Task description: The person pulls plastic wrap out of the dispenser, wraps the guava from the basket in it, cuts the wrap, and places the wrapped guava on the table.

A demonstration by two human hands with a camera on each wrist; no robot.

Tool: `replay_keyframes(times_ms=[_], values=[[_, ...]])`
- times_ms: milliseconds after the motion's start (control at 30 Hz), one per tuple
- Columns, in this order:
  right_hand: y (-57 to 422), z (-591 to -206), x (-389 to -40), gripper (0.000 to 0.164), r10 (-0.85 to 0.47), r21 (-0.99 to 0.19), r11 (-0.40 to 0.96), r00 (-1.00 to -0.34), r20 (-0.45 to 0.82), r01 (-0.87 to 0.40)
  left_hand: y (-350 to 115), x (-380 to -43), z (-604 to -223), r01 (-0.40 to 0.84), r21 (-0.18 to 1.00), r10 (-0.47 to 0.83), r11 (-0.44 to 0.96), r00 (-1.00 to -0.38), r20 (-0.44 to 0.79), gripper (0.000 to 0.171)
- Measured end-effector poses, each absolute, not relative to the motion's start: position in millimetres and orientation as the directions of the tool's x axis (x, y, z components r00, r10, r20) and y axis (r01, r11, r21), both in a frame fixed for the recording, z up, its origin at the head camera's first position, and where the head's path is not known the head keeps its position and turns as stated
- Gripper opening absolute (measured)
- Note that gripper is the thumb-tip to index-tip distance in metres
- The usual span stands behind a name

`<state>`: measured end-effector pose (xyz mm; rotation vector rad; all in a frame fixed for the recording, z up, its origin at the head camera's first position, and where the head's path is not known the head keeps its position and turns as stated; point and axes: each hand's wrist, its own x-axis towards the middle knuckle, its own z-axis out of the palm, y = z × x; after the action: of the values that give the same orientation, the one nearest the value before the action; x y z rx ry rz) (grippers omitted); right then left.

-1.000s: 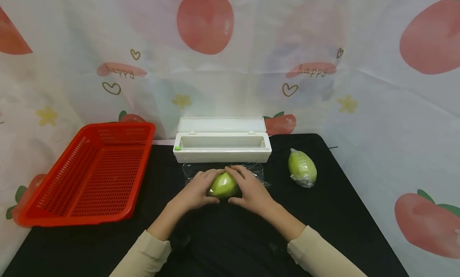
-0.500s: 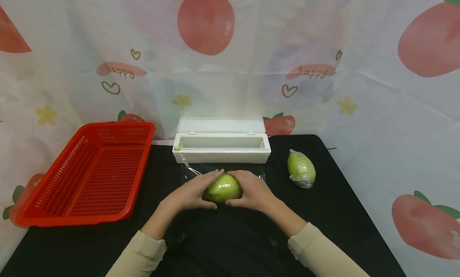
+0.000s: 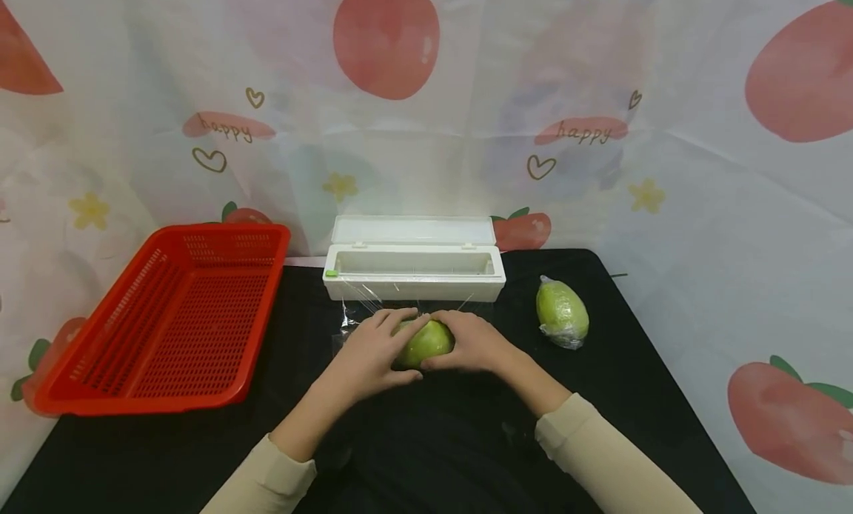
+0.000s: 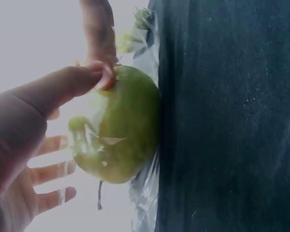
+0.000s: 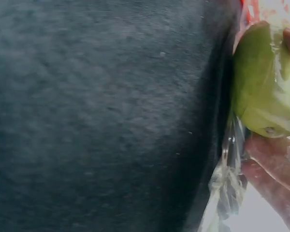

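Observation:
A green pear (image 3: 428,343) covered in clear cling film sits on the black cloth between both hands. My left hand (image 3: 373,351) lies at its left side with the fingers stretched out; in the left wrist view film lies over these fingertips, beside the pear (image 4: 130,128) and its stem. My right hand (image 3: 473,344) grips the pear's right side, thumb at the front and fingers over the top. Film (image 3: 353,314) spreads on the cloth behind the pear, toward the white cling film box (image 3: 415,288), whose lid stands up. In the right wrist view, crumpled film (image 5: 227,183) trails beside the fruit.
To the left stands a red plastic basket (image 3: 183,406) with slotted sides. A second wrapped green fruit (image 3: 562,314) lies on the right part of the black cloth (image 3: 426,447). A printed curtain (image 3: 440,166) hangs behind the table.
The pear has shifted slightly right and away from the person. My left fingers have moved further over its top-left side, and taut film streaks now show in front of the box.

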<state>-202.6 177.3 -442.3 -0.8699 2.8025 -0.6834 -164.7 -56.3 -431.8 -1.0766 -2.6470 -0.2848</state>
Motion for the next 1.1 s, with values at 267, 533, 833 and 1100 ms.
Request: replay_keyframes(times_ms=[267, 533, 833, 1100], values=[[176.3, -441.4, -210.4, 0.082, -0.571, -0.476, 0.73, -0.82, -0.032, -0.49, -48.4, -178.6, -447.4, 0.647, 0.155, 0.627, 0.747, -0.762, 0.164, 0.108], [181.0, -444.0, -208.6, 0.11, -0.555, -0.245, 0.794, -0.828, 0.082, -0.556, -47.4, -196.1, -452.9, 0.621, 0.223, 0.607, 0.751, -0.783, 0.137, 0.104], [188.8, -438.4, -197.2, 0.091, -0.545, -0.182, 0.774, -0.784, 0.296, -0.607, -47.9, -209.5, -450.8, 0.605, 0.294, 0.597, 0.74, -0.792, 0.126, 0.094], [175.8, -441.0, -175.7, 0.068, -0.499, -0.074, 0.79, -0.709, 0.498, -0.608, -48.4, -215.2, -450.9, 0.569, 0.334, 0.567, 0.751, -0.816, 0.114, 0.089]])
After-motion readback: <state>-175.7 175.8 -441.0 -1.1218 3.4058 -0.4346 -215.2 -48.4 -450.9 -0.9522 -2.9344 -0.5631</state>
